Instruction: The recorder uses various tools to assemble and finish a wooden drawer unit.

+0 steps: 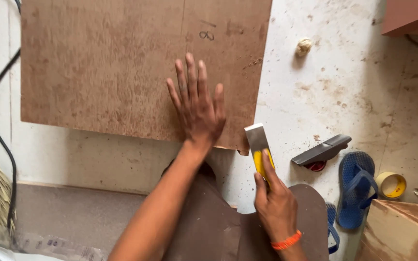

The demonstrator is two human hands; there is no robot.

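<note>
Lower centre: right hand (276, 205), fingers wrapped around a yellow-handled, flat steel-bladed chisel (259, 149), its edge at the lower right corner of the brown rectangular plywood sheet (107, 67). Above: left hand (198, 108), fingers spread, pressing the sheet flat on the floor (349, 82). Trimming step; steadiness needed.

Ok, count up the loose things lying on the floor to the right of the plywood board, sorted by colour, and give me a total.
Blue: 2, flip-flop and a second flip-flop, only partly in view
Yellow: 1, tape roll
Grey: 1, wedge-shaped tool
Off-white: 1, ball of string
Total: 5
Not counted: the yellow-handled chisel in the right hand.
</note>
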